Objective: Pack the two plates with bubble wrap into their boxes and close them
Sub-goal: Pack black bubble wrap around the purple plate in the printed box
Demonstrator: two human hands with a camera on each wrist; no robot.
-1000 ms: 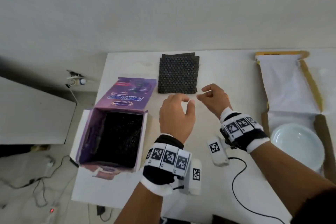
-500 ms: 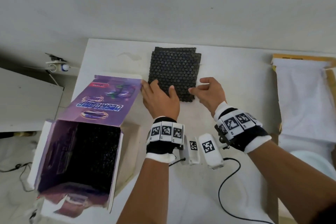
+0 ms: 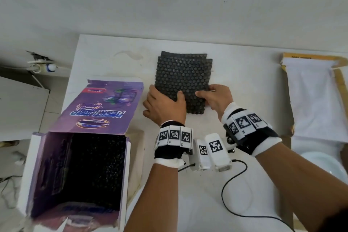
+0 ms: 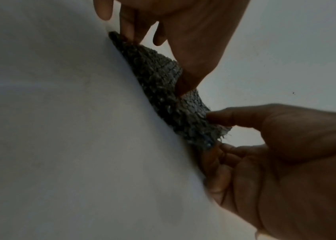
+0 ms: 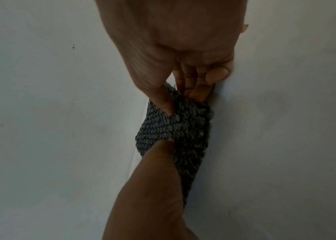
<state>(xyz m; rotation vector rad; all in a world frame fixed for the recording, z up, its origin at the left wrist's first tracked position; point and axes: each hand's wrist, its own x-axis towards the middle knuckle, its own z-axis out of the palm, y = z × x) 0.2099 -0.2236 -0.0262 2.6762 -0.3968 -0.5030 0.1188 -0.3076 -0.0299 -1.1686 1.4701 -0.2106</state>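
A folded sheet of black bubble wrap [image 3: 183, 77] lies on the white table [image 3: 244, 84], mid-back. My left hand [image 3: 166, 100] pinches its near left corner, thumb on top and fingers under the edge [image 4: 214, 155]. My right hand [image 3: 207, 95] pinches the near right edge, thumb [image 5: 163, 146] pressing on the bubbles. The open purple box [image 3: 101, 111] stands at the left, its inside lined with black bubble wrap [image 3: 94, 167]. A white plate [image 3: 323, 164] shows at the right edge, partly hidden by my right forearm.
An open brown cardboard box [image 3: 339, 83] with white lining lies at the right, just behind the plate. A black cable [image 3: 224, 194] loops on the table near my wrists. The table's left edge is close behind the purple box; floor and a socket lie beyond.
Both hands moved forward from the bare table onto the near edge of the bubble wrap and took hold of it. The view shifted left and closer.
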